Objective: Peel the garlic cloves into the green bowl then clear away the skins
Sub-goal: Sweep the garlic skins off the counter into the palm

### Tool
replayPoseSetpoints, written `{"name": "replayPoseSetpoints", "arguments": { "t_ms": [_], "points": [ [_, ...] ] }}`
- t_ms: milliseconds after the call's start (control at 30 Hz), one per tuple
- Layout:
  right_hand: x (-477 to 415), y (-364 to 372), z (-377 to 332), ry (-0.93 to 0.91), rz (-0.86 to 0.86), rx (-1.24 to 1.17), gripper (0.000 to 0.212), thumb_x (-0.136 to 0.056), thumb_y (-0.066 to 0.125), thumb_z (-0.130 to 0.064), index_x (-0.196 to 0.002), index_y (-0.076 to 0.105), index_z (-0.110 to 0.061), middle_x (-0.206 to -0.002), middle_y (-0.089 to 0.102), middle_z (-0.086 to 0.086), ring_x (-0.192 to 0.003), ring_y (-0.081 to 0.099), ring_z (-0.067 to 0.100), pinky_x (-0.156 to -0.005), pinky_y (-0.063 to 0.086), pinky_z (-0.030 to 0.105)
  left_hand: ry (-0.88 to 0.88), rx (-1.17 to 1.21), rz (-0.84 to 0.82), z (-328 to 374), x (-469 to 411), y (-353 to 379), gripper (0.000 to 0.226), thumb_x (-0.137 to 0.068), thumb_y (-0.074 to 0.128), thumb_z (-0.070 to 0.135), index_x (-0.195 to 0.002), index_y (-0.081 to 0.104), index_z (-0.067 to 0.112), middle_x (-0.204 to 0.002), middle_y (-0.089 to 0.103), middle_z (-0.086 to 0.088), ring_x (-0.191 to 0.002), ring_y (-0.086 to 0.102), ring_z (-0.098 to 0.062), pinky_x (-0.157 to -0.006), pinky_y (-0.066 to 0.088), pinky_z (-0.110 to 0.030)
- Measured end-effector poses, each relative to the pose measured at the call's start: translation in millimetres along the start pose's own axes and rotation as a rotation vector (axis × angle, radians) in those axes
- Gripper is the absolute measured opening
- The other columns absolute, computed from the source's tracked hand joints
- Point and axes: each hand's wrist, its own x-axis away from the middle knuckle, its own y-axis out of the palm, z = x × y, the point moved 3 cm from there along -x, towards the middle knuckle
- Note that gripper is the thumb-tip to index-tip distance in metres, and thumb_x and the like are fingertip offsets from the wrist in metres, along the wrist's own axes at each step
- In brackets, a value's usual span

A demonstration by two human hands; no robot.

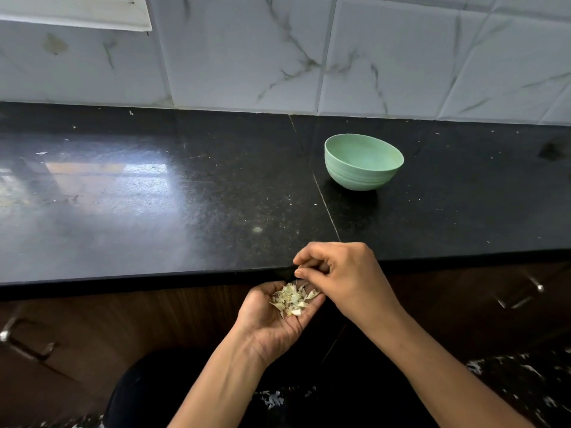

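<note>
A green bowl (pixel 363 162) stands on the black counter (pixel 185 211), right of a seam; from this angle its contents are hidden. Just below the counter's front edge my left hand (pixel 275 319) is cupped palm up and holds a small heap of pale garlic skins (pixel 293 299). Above that heap is my right hand (pixel 343 276), its fingers curled at the counter's edge. Whether they pinch a bit of skin I cannot tell.
A marble-tiled wall (pixel 309 57) rises behind the counter. Tiny skin flecks (pixel 41 153) dot the counter's left part. Dark wooden cabinet fronts with metal handles (pixel 522 296) lie under the counter, and scraps litter the floor (pixel 525 375) at lower right.
</note>
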Motion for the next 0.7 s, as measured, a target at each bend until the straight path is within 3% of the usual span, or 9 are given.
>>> {"name": "replayPoseSetpoints", "arguments": {
  "t_ms": [133,267,367,467,567,700],
  "points": [
    [-9.2,-7.1,-2.5,0.043,-0.054,0.073,0.018,-0.069,0.081,-0.028,-0.069,0.064,-0.021,-0.061,0.06,-0.012,-0.063,0.058,0.006,-0.057,0.048,0.021,0.007,-0.006,0.027,0.5,-4.8,-1.4,0.052,-0.094,0.026,0.014,-0.089,0.066,-0.019,-0.097,0.066,-0.033,-0.076,0.07,-0.043,-0.073,0.048,-0.058],
    [-25.1,-19.4,5.1,0.071,-0.21,0.088,0.011,-0.077,0.074,-0.018,-0.082,0.073,-0.028,-0.078,0.068,-0.01,-0.071,0.061,0.001,-0.071,0.049,0.023,-0.023,-0.038,0.041,-1.1,-5.1,-0.1,0.056,-0.096,0.024,0.017,-0.096,0.062,-0.024,-0.102,0.064,-0.038,-0.077,0.069,-0.046,-0.069,0.052,-0.054],
    [-58.8,-33.4,35.5,0.199,-0.08,0.091,0.012,-0.079,0.072,-0.017,-0.083,0.071,-0.028,-0.074,0.067,-0.01,-0.062,0.06,-0.002,-0.068,0.05,0.024,-0.045,-0.016,0.06,-1.7,-5.7,-1.3,0.057,-0.097,0.024,0.02,-0.101,0.06,-0.025,-0.109,0.062,-0.038,-0.082,0.068,-0.048,-0.07,0.051,-0.056],
    [-96.2,-32.9,66.7,0.317,0.062,0.163,0.008,-0.076,0.075,-0.019,-0.075,0.068,-0.018,-0.066,0.068,0.0,-0.066,0.066,0.014,-0.069,0.057,0.039,-0.055,-0.002,0.066,-3.8,-5.3,0.5,0.057,-0.098,0.024,0.021,-0.106,0.058,-0.024,-0.112,0.061,-0.037,-0.084,0.068,-0.048,-0.072,0.051,-0.056],
    [-118.3,-21.2,78.4,0.297,0.002,0.306,0.012,-0.074,0.077,-0.023,-0.075,0.068,-0.015,-0.074,0.07,0.004,-0.076,0.066,0.02,-0.073,0.052,0.035,-0.055,-0.002,0.067,-4.8,-5.4,1.5,0.056,-0.098,0.025,0.021,-0.107,0.058,-0.023,-0.112,0.061,-0.036,-0.084,0.068,-0.048,-0.071,0.051,-0.056],
    [-124.4,-17.5,74.0,0.24,-0.082,0.389,0.019,-0.069,0.08,-0.034,-0.073,0.067,-0.021,-0.073,0.067,-0.005,-0.076,0.062,0.014,-0.071,0.05,0.03,-0.055,0.004,0.073,-5.5,-5.5,1.7,0.054,-0.097,0.027,0.019,-0.106,0.058,-0.024,-0.112,0.061,-0.037,-0.083,0.068,-0.048,-0.069,0.053,-0.056]
  ]
}}
